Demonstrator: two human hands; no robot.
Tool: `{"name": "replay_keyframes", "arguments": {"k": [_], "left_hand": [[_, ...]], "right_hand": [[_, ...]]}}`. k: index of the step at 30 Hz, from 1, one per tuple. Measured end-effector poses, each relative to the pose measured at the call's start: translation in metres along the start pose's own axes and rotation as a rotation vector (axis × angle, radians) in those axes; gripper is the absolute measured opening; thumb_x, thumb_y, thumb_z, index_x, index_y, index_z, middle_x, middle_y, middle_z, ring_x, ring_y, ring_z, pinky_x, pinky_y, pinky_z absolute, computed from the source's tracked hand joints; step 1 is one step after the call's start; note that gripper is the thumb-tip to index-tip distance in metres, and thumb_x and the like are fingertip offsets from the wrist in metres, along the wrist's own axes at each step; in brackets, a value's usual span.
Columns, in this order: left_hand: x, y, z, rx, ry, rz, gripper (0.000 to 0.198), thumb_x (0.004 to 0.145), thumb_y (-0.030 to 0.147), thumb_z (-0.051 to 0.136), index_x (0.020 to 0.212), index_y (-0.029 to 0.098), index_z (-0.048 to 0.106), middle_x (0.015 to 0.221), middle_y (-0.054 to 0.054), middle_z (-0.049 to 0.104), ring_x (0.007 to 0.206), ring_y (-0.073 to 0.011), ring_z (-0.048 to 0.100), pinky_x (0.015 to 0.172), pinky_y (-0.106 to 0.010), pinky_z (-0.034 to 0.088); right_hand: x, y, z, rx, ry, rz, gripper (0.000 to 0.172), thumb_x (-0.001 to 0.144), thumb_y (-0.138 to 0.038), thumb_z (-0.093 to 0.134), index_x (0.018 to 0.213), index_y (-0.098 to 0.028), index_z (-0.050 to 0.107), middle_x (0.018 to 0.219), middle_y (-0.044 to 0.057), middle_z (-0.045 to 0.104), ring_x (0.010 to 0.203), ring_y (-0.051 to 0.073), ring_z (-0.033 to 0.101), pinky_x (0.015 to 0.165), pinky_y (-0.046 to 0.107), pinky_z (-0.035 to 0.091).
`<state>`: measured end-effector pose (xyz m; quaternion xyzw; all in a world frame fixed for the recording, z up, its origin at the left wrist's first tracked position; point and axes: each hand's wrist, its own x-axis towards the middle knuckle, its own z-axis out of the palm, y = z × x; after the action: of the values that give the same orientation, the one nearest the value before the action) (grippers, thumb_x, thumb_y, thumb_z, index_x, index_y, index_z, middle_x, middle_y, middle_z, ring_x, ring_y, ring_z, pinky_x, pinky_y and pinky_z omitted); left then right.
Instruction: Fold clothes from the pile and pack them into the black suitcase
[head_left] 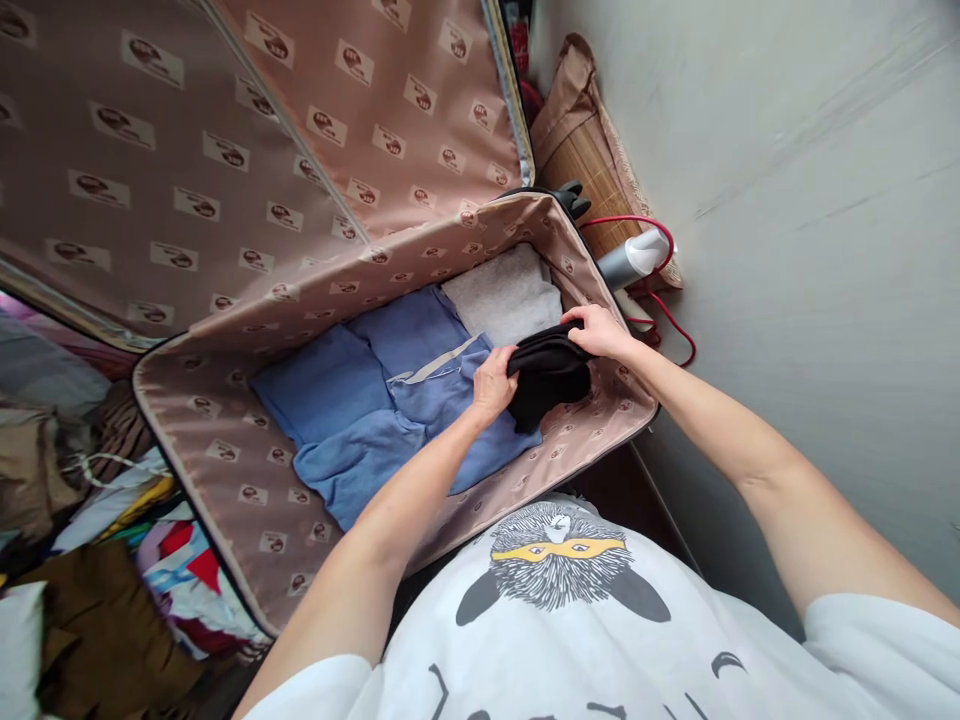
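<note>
Suitcase (225, 470) lies open, blue clothes (322, 375) inside; at its right end, beside grey cloth (502, 290), is a black garment (551, 385), probably light, limp, best held by its folded edge, where left hand (493, 384) and right hand (598, 330) pinch it closed-fingered.

Beyond the right hand (598, 331), a grey-and-white tube (636, 258) lies with a red cord (679, 325) looping around it. Farther off behind these, a brown bag (564, 85) and a slatted mat (574, 165) lean by the pale wall (795, 180), which fills the space to the right of both hands. Well to the left of the left hand (495, 383) lies a jumble of cloth: a dark brown piece (97, 630), a strip of yellow (142, 500), a red, white and blue piece (184, 570), a tan piece (30, 470) and, nearest the left edge, a white piece (21, 640).
</note>
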<state>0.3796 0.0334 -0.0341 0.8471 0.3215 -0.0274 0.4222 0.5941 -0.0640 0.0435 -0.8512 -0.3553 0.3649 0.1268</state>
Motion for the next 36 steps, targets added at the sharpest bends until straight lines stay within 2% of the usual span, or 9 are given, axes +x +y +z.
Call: {"name": "replay_keyframes", "arguments": {"k": [4, 10, 12, 17, 19, 23, 29, 33, 36], "left_hand": [[-0.015, 0.01, -0.016, 0.201, -0.027, 0.171, 0.044, 0.087, 0.011, 0.059, 0.13, 0.02, 0.067, 0.129, -0.016, 0.06, 0.119, -0.0306, 0.058, 0.102, -0.039, 0.048], [-0.068, 0.007, 0.013, 0.114, -0.541, 0.443, 0.022, 0.097, 0.03, 0.058, 0.114, 0.024, 0.07, 0.113, -0.01, 0.063, 0.099, -0.0237, 0.061, 0.09, -0.035, 0.051], [-0.071, 0.001, 0.019, 0.118, -0.47, 0.429, 0.025, 0.098, 0.036, 0.059, 0.118, 0.024, 0.068, 0.122, -0.01, 0.063, 0.108, -0.026, 0.059, 0.094, -0.038, 0.05], [-0.036, -0.007, 0.024, 0.282, -0.092, 0.052, 0.044, 0.1, 0.027, 0.056, 0.142, 0.014, 0.055, 0.143, -0.018, 0.056, 0.127, -0.0318, 0.053, 0.106, -0.043, 0.044], [-0.019, -0.006, 0.026, 0.304, -0.137, -0.056, 0.051, 0.098, 0.027, 0.06, 0.146, 0.011, 0.051, 0.139, -0.019, 0.059, 0.123, -0.0314, 0.057, 0.104, -0.042, 0.045], [-0.006, -0.003, 0.03, 0.289, -0.344, -0.156, 0.042, 0.087, 0.031, 0.073, 0.125, 0.017, 0.063, 0.121, -0.015, 0.069, 0.114, -0.0324, 0.064, 0.094, -0.04, 0.049], [-0.036, 0.007, 0.013, 0.152, -0.349, -0.045, 0.032, 0.075, 0.012, 0.068, 0.106, 0.018, 0.063, 0.108, -0.01, 0.068, 0.096, -0.0259, 0.065, 0.08, -0.034, 0.051], [-0.06, 0.019, -0.024, 0.108, -0.003, 0.186, 0.057, 0.075, 0.007, 0.06, 0.131, 0.018, 0.054, 0.12, -0.011, 0.066, 0.107, -0.0273, 0.062, 0.094, -0.039, 0.051], [-0.072, 0.028, -0.035, 0.216, 0.08, 0.382, 0.069, 0.079, 0.007, 0.058, 0.146, 0.02, 0.048, 0.137, -0.015, 0.06, 0.118, -0.031, 0.057, 0.1, -0.046, 0.049]], "right_hand": [[-0.013, 0.011, 0.003, -0.33, -0.052, -0.095, 0.046, 0.094, -0.013, 0.048, 0.138, -0.013, 0.062, 0.128, 0.021, 0.065, 0.119, 0.031, 0.063, 0.103, 0.041, 0.047], [-0.051, 0.046, 0.028, -0.663, -0.537, -0.092, 0.05, 0.089, -0.001, 0.049, 0.138, -0.011, 0.054, 0.119, 0.023, 0.065, 0.107, 0.033, 0.07, 0.088, 0.04, 0.053], [-0.054, 0.051, 0.037, -0.697, -0.534, -0.067, 0.049, 0.089, -0.002, 0.049, 0.138, -0.008, 0.052, 0.123, 0.024, 0.061, 0.109, 0.034, 0.069, 0.089, 0.04, 0.052], [-0.025, 0.043, 0.057, -0.654, -0.231, -0.113, 0.047, 0.094, -0.001, 0.036, 0.139, -0.005, 0.05, 0.136, 0.027, 0.053, 0.122, 0.034, 0.057, 0.101, 0.045, 0.047], [-0.007, 0.039, 0.062, -0.619, -0.186, -0.144, 0.05, 0.094, -0.001, 0.035, 0.142, -0.009, 0.049, 0.14, 0.025, 0.052, 0.126, 0.033, 0.052, 0.102, 0.044, 0.046], [0.012, 0.038, 0.064, -0.645, -0.335, -0.187, 0.048, 0.092, -0.005, 0.047, 0.137, -0.016, 0.057, 0.134, 0.021, 0.055, 0.124, 0.033, 0.051, 0.097, 0.044, 0.047], [-0.016, 0.026, 0.03, -0.61, -0.446, -0.427, 0.036, 0.081, -0.005, 0.062, 0.115, -0.016, 0.062, 0.121, 0.015, 0.061, 0.112, 0.028, 0.055, 0.09, 0.034, 0.044], [-0.05, 0.006, -0.016, -0.58, -0.194, -0.532, 0.032, 0.083, -0.012, 0.065, 0.114, -0.015, 0.058, 0.107, 0.012, 0.064, 0.101, 0.026, 0.056, 0.084, 0.033, 0.041], [-0.07, 0.002, -0.032, -0.662, 0.002, -0.684, 0.023, 0.086, -0.01, 0.06, 0.11, -0.013, 0.062, 0.112, 0.016, 0.064, 0.103, 0.028, 0.053, 0.087, 0.036, 0.039]]}}
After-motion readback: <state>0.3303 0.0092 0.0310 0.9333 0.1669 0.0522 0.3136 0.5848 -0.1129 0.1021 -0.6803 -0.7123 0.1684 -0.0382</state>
